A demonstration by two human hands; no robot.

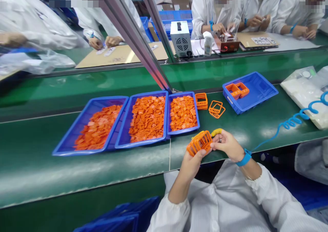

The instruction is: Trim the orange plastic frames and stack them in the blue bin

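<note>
"What can you make out of the grip?"

"On my head view the left hand (193, 160) is closed around a row of orange frames (200, 143), held above the bench's near edge (184, 153). The right hand (228, 146) is at their side; its fingertips are partly hidden, so I can't tell whether it pinches them."

"Anything else obscured?"

"The held frames overlap too closely for me to count. A white bag (299, 95) is cut off at the right edge, and the co-workers (202, 13) at the top."

"Counts, then?"

"I get five co-workers. Three blue trays (94, 105) of small orange pieces (148, 117), too many to number. One separate blue tray (258, 88) with two frame stacks (232, 91) in it. Between, one standing stack (202, 106) and what look like two loose frames (216, 111), overlapping."
</note>
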